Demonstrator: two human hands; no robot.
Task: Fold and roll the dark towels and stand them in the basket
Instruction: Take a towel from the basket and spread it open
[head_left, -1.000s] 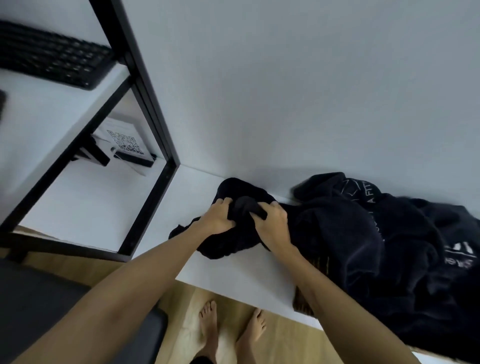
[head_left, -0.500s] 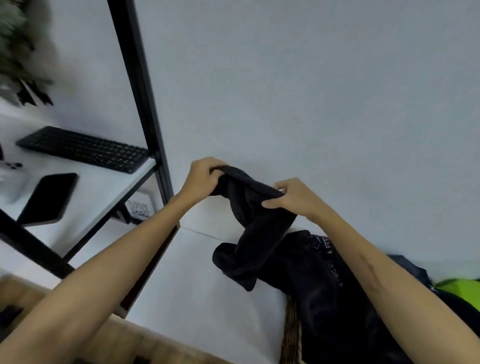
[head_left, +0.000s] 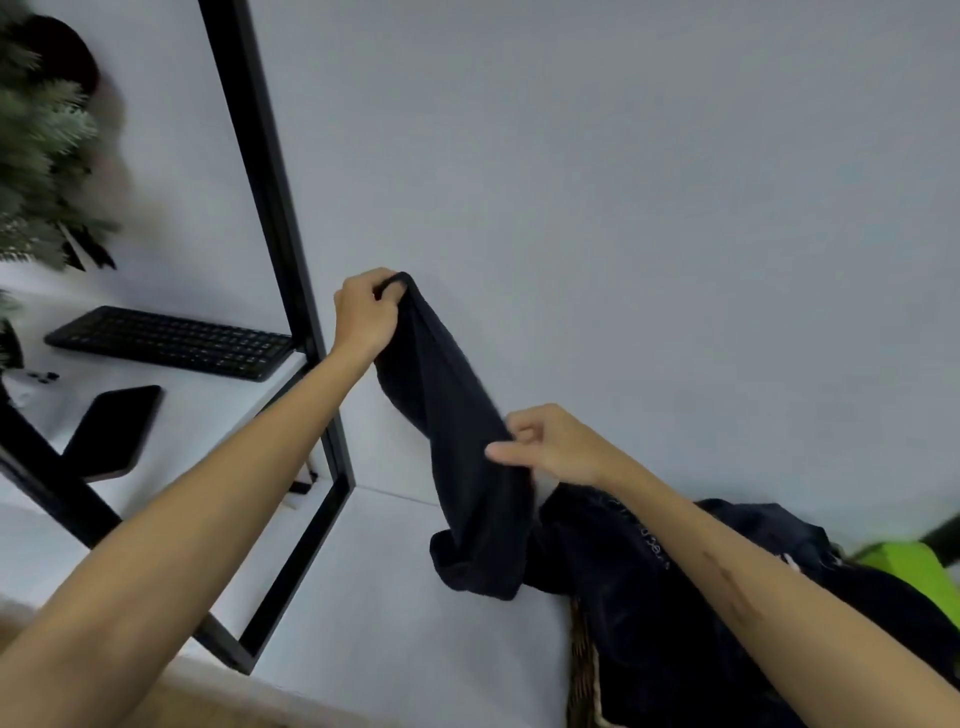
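Observation:
A dark towel (head_left: 457, 441) hangs in the air in front of the pale wall, bunched lengthwise, its lower end drooping just above the white shelf (head_left: 395, 623). My left hand (head_left: 363, 317) grips its top corner, held high. My right hand (head_left: 550, 447) pinches the towel's edge lower down and to the right. A heap of more dark towels (head_left: 675, 597) lies at lower right, draped over a woven basket (head_left: 582, 670), of which only a strip of the side shows.
A black metal frame (head_left: 270, 208) rises left of the towel. On the white desk behind it lie a black keyboard (head_left: 171, 340) and a dark phone (head_left: 114, 431). A green plant (head_left: 36, 156) stands top left. Something bright green (head_left: 909, 566) shows at right.
Both hands have lifted the towel off the shelf and drawn apart, the left hand going higher, the right lower. The towel now hangs stretched between them. The view has tilted upward.

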